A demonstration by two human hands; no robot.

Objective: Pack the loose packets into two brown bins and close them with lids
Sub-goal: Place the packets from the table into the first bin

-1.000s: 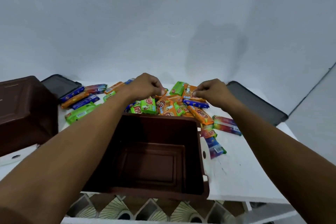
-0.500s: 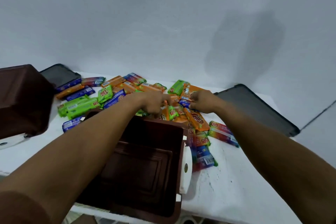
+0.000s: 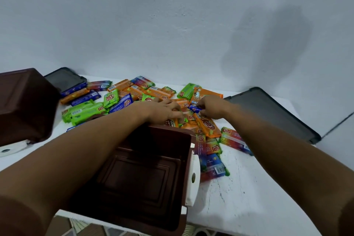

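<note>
Several loose packets [image 3: 122,99] in orange, green, blue and rainbow wrappers lie heaped across the white table [image 3: 239,197]. An open, empty brown bin [image 3: 188,159] stands in front of the heap, under my left forearm. My left hand [image 3: 164,111] reaches over the bin's far rim, and its fingers curl over orange and green packets [image 3: 172,123] there. Beside it, my right hand [image 3: 212,107] pinches a small blue packet [image 3: 193,109] on top of the heap. A second brown bin [image 3: 23,105] stands at the far left.
One dark grey lid [image 3: 65,80] lies at the back left and another lid [image 3: 272,115] at the right, by the table's edge. A white latch [image 3: 193,178] sticks out of the near bin's right side. The wall stands right behind the table.
Both hands drew slightly nearer along the heap toward the bin's far rim. The view shifted, so the bin now sits lower left.
</note>
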